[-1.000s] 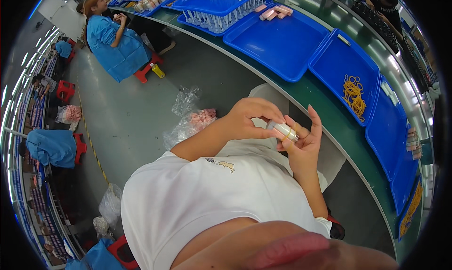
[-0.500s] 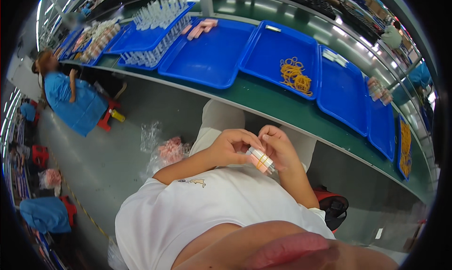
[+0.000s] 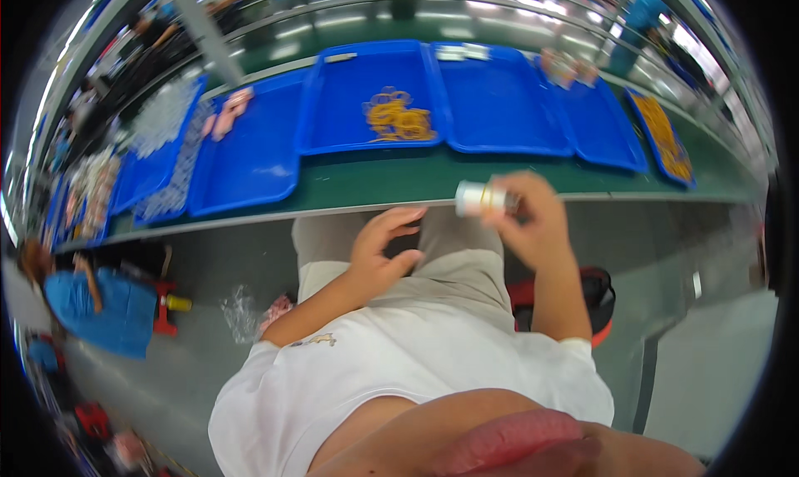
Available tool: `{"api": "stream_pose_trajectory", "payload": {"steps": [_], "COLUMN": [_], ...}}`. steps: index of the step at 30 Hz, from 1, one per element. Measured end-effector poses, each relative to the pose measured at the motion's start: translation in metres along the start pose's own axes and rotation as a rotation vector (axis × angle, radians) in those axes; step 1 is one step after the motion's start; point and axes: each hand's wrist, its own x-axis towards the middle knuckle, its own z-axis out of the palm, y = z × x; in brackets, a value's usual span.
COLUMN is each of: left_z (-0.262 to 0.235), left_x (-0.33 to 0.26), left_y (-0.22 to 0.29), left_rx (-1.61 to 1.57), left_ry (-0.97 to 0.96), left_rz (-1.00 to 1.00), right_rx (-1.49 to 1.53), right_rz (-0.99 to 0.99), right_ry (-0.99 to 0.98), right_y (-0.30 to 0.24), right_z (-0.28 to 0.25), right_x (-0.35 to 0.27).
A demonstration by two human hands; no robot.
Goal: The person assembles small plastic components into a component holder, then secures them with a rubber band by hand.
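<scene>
My right hand [image 3: 537, 219] is raised at the bench's front edge, its fingers closed round a small bundle of white and pink pieces [image 3: 473, 199] with a yellow rubber band about it. The bundle is somewhat smeared by motion. Lower and to the left, above my lap, my left hand [image 3: 379, 248] holds nothing; its fingers are apart and curved. Beyond the hands, a pile of yellow rubber bands [image 3: 399, 119] lies in a blue tray [image 3: 341, 111]. The blue tray [image 3: 499, 115] to its right has several white pieces [image 3: 462, 52] along its far edge.
A blue tray [image 3: 254, 156] with pink pieces [image 3: 229, 115] stands left, beside stacked trays of clear parts [image 3: 162, 119]. At right are tied bundles [image 3: 570, 67] and a narrow tray of rubber bands [image 3: 662, 136]. A person in blue [image 3: 100, 302] sits far left; a bag [image 3: 595, 298] is on the floor.
My hands have separated. The right one has carried the banded bundle up and forward to the bench edge; the left has let go and opened. The view has turned toward the right.
</scene>
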Motion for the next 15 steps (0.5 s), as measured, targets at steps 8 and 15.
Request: {"api": "stream_pose_trajectory", "payload": {"steps": [8,15], "left_z": [-0.033,-0.053], "left_x": [-0.045,-0.077], "left_y": [-0.019,-0.028], "left_rx": [0.447,0.520], "left_ry": [-0.201,0.025], "left_rz": [-0.027,-0.371], "right_rx": [-0.457,-0.666], "right_rz": [0.209,0.396], "right_ry": [0.200,0.093], "right_y": [0.139,0.258], "right_z": [-0.207,-0.228], "right_x": [0.097,0.166]}}
